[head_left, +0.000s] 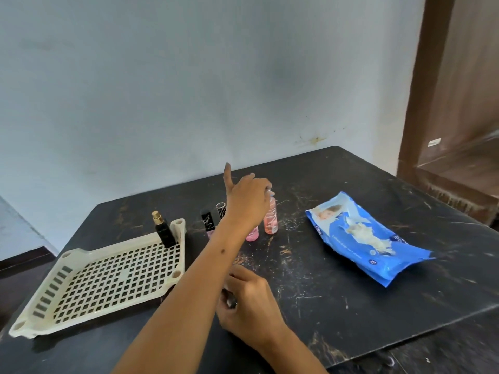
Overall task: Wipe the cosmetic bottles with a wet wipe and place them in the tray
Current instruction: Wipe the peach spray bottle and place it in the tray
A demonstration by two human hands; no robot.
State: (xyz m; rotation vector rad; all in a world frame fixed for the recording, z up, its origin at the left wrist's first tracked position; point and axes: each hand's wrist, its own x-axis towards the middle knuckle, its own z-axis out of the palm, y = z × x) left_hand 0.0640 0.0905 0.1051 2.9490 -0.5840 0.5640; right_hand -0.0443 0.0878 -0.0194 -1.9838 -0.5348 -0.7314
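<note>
Held at its top by my left hand [247, 197], a tall pink bottle [270, 221] stands upright on the black table [337, 306]; one finger of that hand points up. A shorter pink bottle [252, 235] stands just left of it, partly hidden by my forearm. Two dark-capped bottles [208, 222] [221, 209] stand behind the arm. A black bottle with a gold sprayer [164, 233] stands in the far corner of the cream perforated tray [108, 282]. My right hand [251, 306] rests near the table's front, fingers curled round a small dark object [231, 300] that I cannot identify.
A blue wet-wipe pack [364, 238] lies on the right side of the table. The table stands against a pale wall, with a brown door frame [421, 90] at the far right. The tray sits at the left, near the table's front-left edge.
</note>
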